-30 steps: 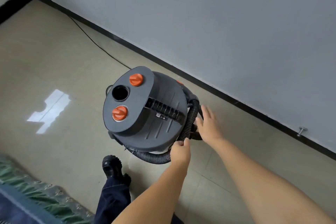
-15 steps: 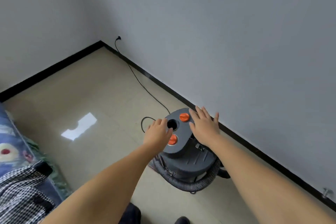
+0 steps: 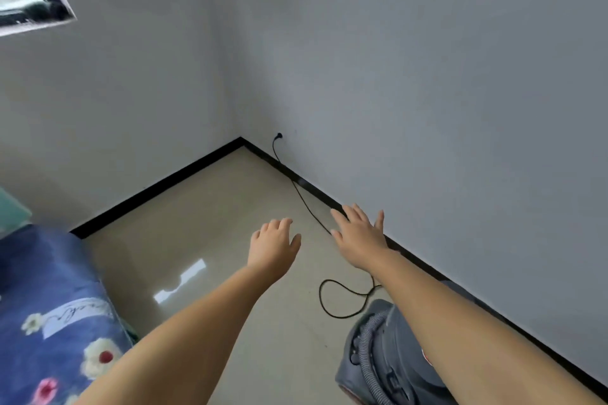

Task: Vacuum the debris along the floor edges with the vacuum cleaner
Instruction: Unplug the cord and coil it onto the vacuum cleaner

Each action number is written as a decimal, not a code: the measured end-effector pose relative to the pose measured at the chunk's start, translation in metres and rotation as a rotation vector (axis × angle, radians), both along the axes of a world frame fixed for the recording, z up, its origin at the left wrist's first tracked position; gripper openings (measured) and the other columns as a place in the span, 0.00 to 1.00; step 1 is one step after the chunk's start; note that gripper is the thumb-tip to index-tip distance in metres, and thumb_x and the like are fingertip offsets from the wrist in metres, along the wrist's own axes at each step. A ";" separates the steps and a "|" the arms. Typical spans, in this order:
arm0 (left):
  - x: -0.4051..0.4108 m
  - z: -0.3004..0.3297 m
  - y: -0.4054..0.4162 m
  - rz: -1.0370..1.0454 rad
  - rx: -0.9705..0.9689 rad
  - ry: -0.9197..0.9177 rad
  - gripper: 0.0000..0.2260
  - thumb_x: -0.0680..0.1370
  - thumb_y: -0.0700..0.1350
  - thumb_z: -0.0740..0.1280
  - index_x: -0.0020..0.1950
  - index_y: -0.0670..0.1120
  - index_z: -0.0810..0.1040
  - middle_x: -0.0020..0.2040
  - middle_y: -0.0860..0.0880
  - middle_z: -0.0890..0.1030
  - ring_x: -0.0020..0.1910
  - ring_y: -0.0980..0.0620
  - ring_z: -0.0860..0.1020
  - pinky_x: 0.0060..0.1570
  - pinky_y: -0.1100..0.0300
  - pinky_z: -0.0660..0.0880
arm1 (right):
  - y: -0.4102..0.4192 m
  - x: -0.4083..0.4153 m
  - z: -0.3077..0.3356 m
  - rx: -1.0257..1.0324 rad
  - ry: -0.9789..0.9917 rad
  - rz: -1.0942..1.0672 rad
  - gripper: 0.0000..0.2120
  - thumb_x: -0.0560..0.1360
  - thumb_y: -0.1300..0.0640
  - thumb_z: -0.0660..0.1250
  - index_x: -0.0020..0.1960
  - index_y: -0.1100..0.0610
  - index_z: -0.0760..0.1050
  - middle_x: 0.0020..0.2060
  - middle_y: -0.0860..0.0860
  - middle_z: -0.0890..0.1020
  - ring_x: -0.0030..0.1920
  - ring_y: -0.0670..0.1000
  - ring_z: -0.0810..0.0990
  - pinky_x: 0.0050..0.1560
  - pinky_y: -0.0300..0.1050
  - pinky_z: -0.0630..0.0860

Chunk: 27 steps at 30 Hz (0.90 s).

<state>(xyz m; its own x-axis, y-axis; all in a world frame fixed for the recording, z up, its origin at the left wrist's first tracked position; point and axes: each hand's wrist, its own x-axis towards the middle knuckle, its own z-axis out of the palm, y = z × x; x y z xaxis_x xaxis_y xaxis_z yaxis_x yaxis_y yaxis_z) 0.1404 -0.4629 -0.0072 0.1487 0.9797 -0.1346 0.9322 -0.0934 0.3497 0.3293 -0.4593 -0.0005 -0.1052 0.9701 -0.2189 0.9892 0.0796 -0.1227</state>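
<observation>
Both hands have been lifted off the vacuum cleaner (image 3: 388,355); left hand (image 3: 274,245) and right hand (image 3: 360,235) are held released above the floor (image 3: 230,207).

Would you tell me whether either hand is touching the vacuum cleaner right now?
Apart. The head view shows the left hand and right hand raised with bare floor beneath them, well ahead of the vacuum cleaner.

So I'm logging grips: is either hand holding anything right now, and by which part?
Nothing is held. The left hand and right hand are both open in the air, above the vacuum cleaner.
</observation>
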 end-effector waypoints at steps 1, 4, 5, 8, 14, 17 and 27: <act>-0.006 0.001 0.012 -0.002 0.004 -0.004 0.21 0.82 0.54 0.54 0.74 0.47 0.63 0.69 0.46 0.70 0.69 0.46 0.66 0.68 0.53 0.60 | 0.012 -0.007 0.001 -0.004 -0.003 -0.001 0.24 0.83 0.49 0.47 0.78 0.50 0.49 0.78 0.52 0.51 0.78 0.51 0.44 0.71 0.70 0.39; -0.020 0.000 0.047 -0.002 -0.007 -0.015 0.21 0.82 0.54 0.54 0.73 0.47 0.63 0.69 0.46 0.71 0.69 0.46 0.67 0.67 0.52 0.61 | 0.049 -0.023 -0.001 -0.028 -0.008 -0.011 0.24 0.83 0.48 0.47 0.78 0.49 0.50 0.78 0.52 0.52 0.78 0.51 0.44 0.70 0.70 0.39; -0.025 -0.002 0.059 -0.005 -0.014 -0.015 0.21 0.82 0.54 0.54 0.73 0.47 0.63 0.69 0.46 0.71 0.69 0.46 0.67 0.67 0.53 0.61 | 0.063 -0.027 -0.004 -0.040 -0.011 -0.011 0.24 0.83 0.48 0.47 0.78 0.49 0.50 0.78 0.52 0.52 0.78 0.51 0.44 0.70 0.70 0.39; -0.039 -0.008 0.107 -0.011 -0.026 0.001 0.21 0.82 0.53 0.54 0.73 0.47 0.63 0.69 0.47 0.70 0.69 0.46 0.66 0.67 0.53 0.61 | 0.113 -0.039 -0.016 -0.062 -0.014 -0.014 0.24 0.83 0.48 0.46 0.78 0.49 0.49 0.78 0.51 0.52 0.78 0.51 0.44 0.70 0.70 0.38; -0.088 -0.008 0.225 0.089 -0.031 0.005 0.20 0.82 0.52 0.54 0.72 0.47 0.64 0.67 0.47 0.71 0.67 0.46 0.67 0.66 0.54 0.61 | 0.241 -0.084 -0.033 -0.130 0.010 0.036 0.24 0.83 0.48 0.46 0.78 0.49 0.49 0.78 0.51 0.51 0.77 0.50 0.45 0.70 0.70 0.39; -0.114 -0.005 0.278 0.152 -0.033 0.011 0.18 0.81 0.51 0.54 0.70 0.46 0.66 0.65 0.47 0.72 0.65 0.46 0.68 0.64 0.55 0.62 | 0.306 -0.112 -0.029 -0.142 -0.002 0.104 0.24 0.83 0.49 0.46 0.78 0.49 0.49 0.78 0.51 0.51 0.77 0.50 0.44 0.70 0.69 0.39; -0.210 -0.013 0.447 0.138 -0.013 0.046 0.16 0.81 0.50 0.55 0.67 0.45 0.68 0.63 0.47 0.73 0.63 0.45 0.69 0.63 0.55 0.62 | 0.487 -0.214 -0.032 -0.132 -0.014 0.133 0.24 0.83 0.49 0.46 0.78 0.50 0.49 0.78 0.51 0.51 0.78 0.51 0.44 0.71 0.69 0.38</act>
<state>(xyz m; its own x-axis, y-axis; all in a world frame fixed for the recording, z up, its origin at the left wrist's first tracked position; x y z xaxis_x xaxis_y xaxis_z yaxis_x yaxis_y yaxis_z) -0.0696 -0.0163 -0.0198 0.0065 0.9885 -0.1509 0.9508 0.0406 0.3071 0.1157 0.0274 -0.0323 -0.2268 0.9104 -0.3460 0.9727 0.1940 -0.1273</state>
